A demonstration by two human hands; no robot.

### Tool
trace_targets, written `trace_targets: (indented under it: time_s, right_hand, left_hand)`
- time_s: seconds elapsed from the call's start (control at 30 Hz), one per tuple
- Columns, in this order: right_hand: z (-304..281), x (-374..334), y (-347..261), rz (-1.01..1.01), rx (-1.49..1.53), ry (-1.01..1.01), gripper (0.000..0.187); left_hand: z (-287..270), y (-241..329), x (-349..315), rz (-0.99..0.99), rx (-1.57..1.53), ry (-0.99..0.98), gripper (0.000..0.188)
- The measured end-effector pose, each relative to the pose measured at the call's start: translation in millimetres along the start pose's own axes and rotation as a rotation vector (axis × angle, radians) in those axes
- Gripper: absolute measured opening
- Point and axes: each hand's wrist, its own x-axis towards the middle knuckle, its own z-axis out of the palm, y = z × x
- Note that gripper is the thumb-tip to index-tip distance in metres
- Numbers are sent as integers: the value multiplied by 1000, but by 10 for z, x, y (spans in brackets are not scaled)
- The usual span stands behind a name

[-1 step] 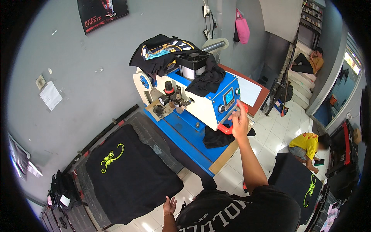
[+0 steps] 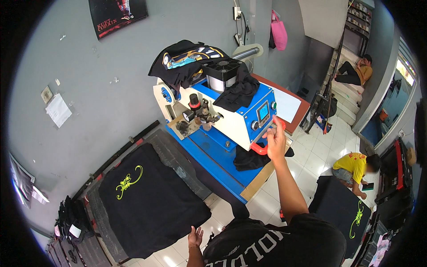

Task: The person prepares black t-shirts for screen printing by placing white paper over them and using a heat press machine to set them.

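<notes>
I judge the heat press [image 2: 233, 122] is being worked: right hand [image 2: 275, 141] at its red handle [image 2: 259, 149], grasp unclear, left hand [image 2: 195, 236] loosely spread; next wants steady handle control.

The press [image 2: 238, 122] had a smooth body that looked like painted metal, a glossy handle [image 2: 258, 149] that seemed to be plastic, and a shiny screen [image 2: 263, 111], while the cloth [image 2: 235, 92] on its top was matt and crumpled. The garment [image 2: 153, 204] on the worktop [image 2: 181, 164] was matt black fabric with a smooth-looking bright print [image 2: 129, 181], and the worktop itself looked scuffed and rough. The floor [image 2: 307, 153] was glossy tile reflecting light, the wall [image 2: 111, 104] was matt paint, and the sheet [image 2: 58, 111] on it looked like paper.
</notes>
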Motion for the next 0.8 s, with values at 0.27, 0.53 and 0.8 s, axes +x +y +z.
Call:
trace_targets:
  time_s: [0.27,0.53,0.8]
  right_hand:
    - [-33,35,-47,-59,-309,-137,51]
    - [-43,39,11,-75,-153,-60,37]
    - [-72,81,93,-187,-30,-44,32]
  left_hand:
    - [-56,-10,39,22,70,-12,54]
    - [791,-185,21,-340,359,-239,57]
    - [1768,-296,182,-495,499,-613,52]
